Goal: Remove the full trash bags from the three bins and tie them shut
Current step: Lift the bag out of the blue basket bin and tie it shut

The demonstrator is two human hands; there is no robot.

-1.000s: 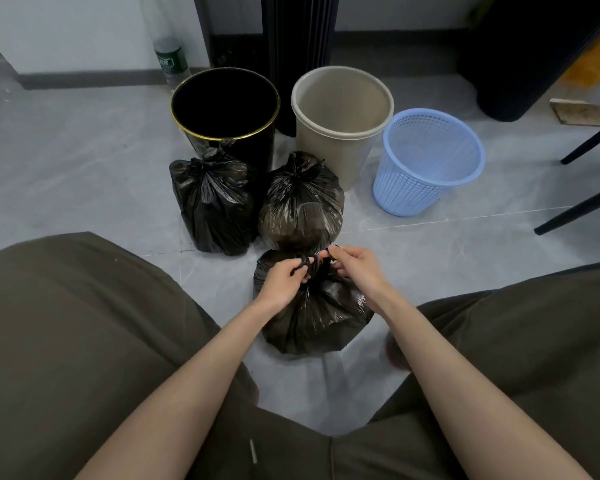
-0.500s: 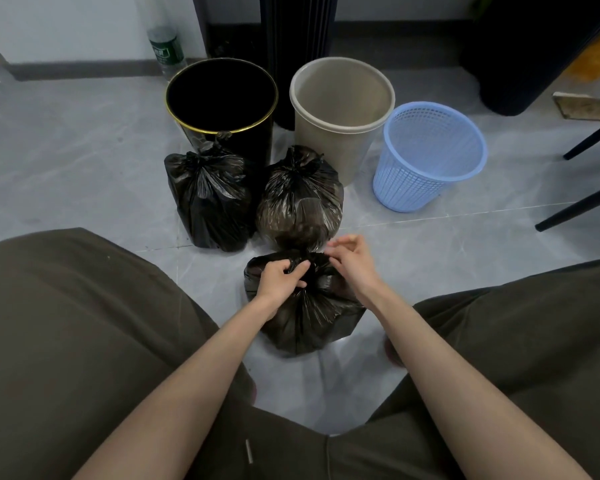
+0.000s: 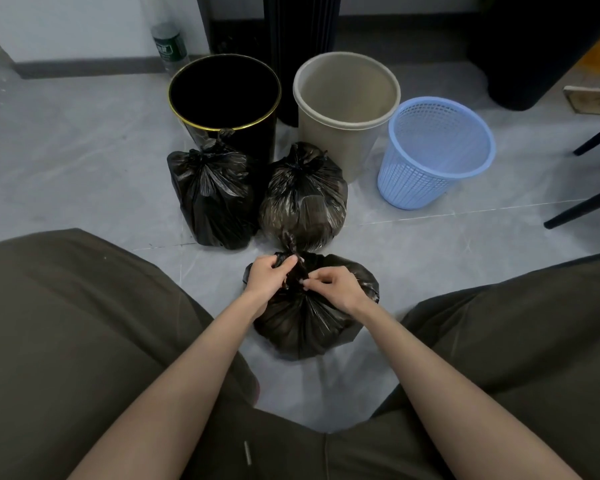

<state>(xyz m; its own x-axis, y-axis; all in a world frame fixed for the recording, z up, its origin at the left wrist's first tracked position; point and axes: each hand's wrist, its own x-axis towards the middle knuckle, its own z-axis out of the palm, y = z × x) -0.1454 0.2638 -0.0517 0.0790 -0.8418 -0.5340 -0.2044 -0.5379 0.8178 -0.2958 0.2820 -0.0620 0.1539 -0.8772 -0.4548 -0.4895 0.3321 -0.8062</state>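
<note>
Black plastic sits on the grey floor between my knees: the third bag (image 3: 309,323) stands upright, just near of two tied bags. The left bag (image 3: 212,199) leans against the black bin (image 3: 257,140), and the middle bag (image 3: 303,202) stands before the beige bin (image 3: 343,150). The blue basket (image 3: 413,181) stands apart at the far right. My left hand (image 3: 267,275) grips the gathered neck and my right hand (image 3: 336,285) pinches a fold beside it. The twisted neck (image 3: 291,244) points up and away, overlapping the middle bag.

Open floor (image 3: 66,161) left of the bags, tied bags (image 3: 212,195) crowding the bins (image 3: 347,98) ahead, chair legs (image 3: 582,206) at right.
</note>
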